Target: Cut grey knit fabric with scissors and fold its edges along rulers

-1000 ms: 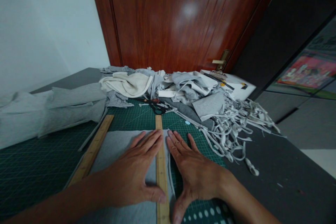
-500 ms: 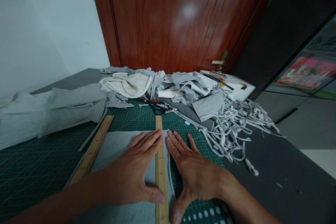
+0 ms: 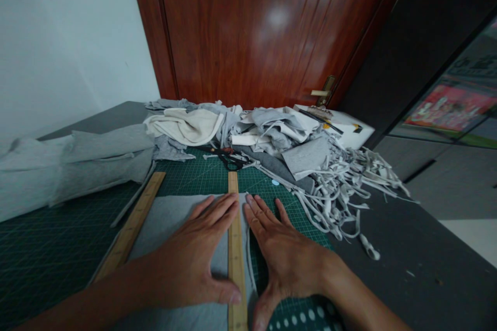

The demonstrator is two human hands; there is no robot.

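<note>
Grey fabric (image 3: 166, 217) lies flat on a green cutting mat (image 3: 194, 170). A wooden ruler (image 3: 235, 248) rests lengthwise near the fabric's right edge, and a second wooden ruler (image 3: 135, 222) lies along its left side. My left hand (image 3: 202, 253) is spread flat on the fabric, its fingertips and thumb touching the right-hand ruler. Fingers outstretched, my right hand (image 3: 287, 248) lies at the fabric's right edge, partly over the mat. Neither hand grasps anything. The lower part of the left ruler is hidden behind my left forearm.
Black-handled scissors (image 3: 229, 158) lie beyond the rulers. Behind them is a heap of grey and cream cloth (image 3: 186, 126), with tangled fabric strips (image 3: 337, 201) on the right. Folded grey fabric (image 3: 101, 165) sits at left. A white box (image 3: 355, 132) stands near the wooden door (image 3: 248, 36).
The whole view has shifted very slightly to the left. Both hands, the rulers and the fabric keep their places relative to one another.
</note>
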